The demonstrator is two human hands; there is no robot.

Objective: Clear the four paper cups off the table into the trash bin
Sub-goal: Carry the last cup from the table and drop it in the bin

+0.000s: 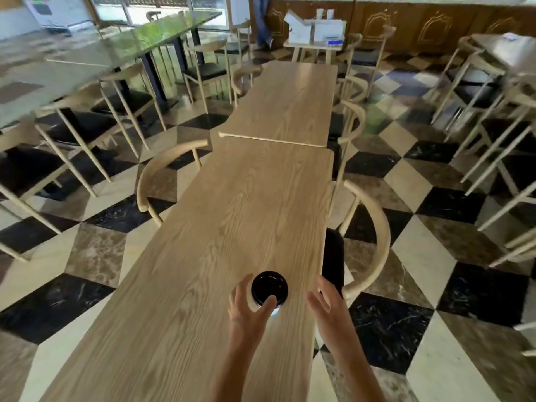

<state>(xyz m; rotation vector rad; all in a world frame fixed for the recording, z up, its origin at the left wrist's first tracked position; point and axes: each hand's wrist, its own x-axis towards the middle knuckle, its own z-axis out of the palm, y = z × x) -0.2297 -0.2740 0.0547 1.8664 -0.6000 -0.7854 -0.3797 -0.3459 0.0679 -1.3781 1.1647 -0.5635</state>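
Observation:
One paper cup with a black lid (269, 287) stands upright near the right edge of the long wooden table (220, 233). My left hand (249, 309) wraps around the cup's left and near side, fingers curled against it. To the right of the cup, my right hand (324, 300) hovers with its fingers spread, a short gap away from the cup and holding nothing. No other cups and no trash bin are in view.
Curved-back wooden chairs (374, 236) flank the table on the right and on the left (162, 175). A second wooden table (287, 103) butts against the far end. More tables and chairs fill both sides over a checkered floor. A person (262, 21) stands far back.

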